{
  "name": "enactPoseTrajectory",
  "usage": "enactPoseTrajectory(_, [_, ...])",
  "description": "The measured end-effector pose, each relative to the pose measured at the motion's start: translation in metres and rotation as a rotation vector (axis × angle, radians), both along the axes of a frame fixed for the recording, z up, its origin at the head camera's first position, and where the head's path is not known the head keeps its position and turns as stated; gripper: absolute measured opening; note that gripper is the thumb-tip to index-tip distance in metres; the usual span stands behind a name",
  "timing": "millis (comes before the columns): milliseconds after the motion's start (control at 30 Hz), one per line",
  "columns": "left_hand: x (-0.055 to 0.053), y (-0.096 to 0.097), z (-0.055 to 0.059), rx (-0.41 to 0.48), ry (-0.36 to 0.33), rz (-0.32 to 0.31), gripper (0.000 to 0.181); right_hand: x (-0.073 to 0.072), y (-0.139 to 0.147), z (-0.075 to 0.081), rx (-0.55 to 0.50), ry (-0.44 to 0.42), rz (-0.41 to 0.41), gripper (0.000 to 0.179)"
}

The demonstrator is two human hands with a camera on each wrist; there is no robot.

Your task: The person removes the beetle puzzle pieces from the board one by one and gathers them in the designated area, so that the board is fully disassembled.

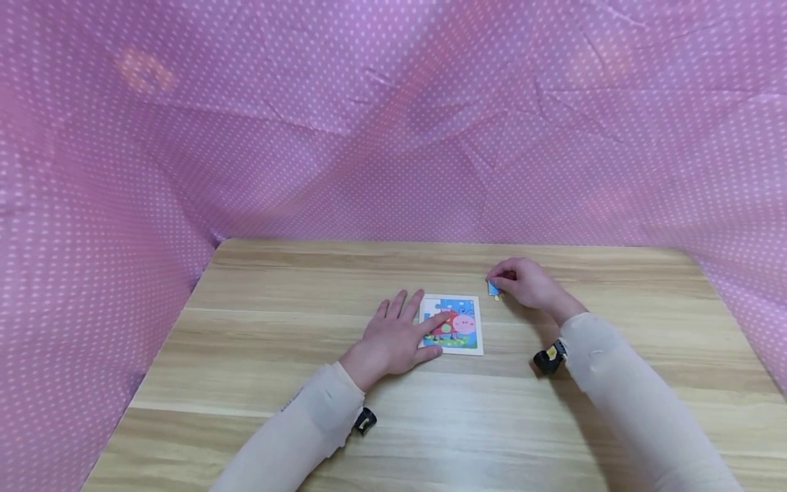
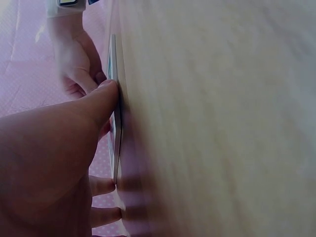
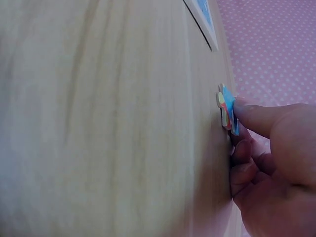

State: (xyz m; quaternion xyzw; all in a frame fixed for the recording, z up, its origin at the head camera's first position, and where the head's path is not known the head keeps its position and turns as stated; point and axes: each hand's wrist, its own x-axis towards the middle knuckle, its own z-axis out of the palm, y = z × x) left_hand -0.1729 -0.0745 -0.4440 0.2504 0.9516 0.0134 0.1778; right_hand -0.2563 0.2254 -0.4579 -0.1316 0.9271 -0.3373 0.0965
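A square jigsaw puzzle in a white frame lies on the table, with a pink pig in red on a blue and green scene. A pale patch with puzzle-shaped edges shows at its upper left. My left hand lies across its left side, fingers spread, index finger over the picture, thumb at the lower edge. To the right of the frame, my right hand pinches a blue puzzle piece close to the tabletop. In the right wrist view, a yellow-and-red puzzle piece overlaps the blue one by the thumb.
The wooden table runs out to both sides and toward me. Behind it and at the sides hangs a pink cloth with white dots. Black wrist cameras sit under both pale sleeves.
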Motion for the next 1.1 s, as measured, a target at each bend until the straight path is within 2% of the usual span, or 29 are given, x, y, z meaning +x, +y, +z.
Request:
enactPoseTrajectory(467, [0.001, 0.002, 0.000, -0.002, -0.011, -0.005, 0.069, 0.000, 0.001, -0.002, 0.000, -0.016, -0.053, 0.023])
enactPoseTrajectory(867, [0.004, 0.001, 0.000, 0.004, 0.005, -0.009, 0.066, 0.005, 0.002, 0.002, -0.016, -0.027, -0.046, 0.027])
enactPoseTrajectory(1100, [0.007, 0.003, -0.001, -0.001, 0.006, 0.000, 0.066, 0.011, 0.001, 0.003, -0.024, 0.013, -0.017, 0.025])
